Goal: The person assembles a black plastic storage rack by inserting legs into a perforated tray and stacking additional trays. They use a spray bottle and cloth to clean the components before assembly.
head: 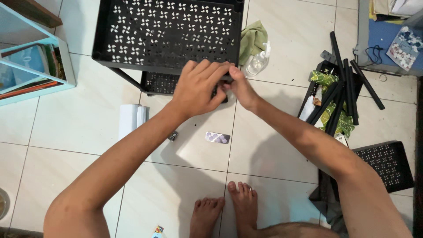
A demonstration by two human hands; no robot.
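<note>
Fingers of the left hand (198, 88) curl closed over the near rim of the black perforated plastic shelf tray (167, 33); the right hand (240, 88) pinches the same glossy edge.

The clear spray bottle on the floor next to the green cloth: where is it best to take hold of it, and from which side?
Probably around the clear body of the spray bottle, from the right, over bare tile. It lies tilted, its white pump head pointing up-right; the green cloth touches its left side, and the black perforated shelf stands beyond that.
</note>
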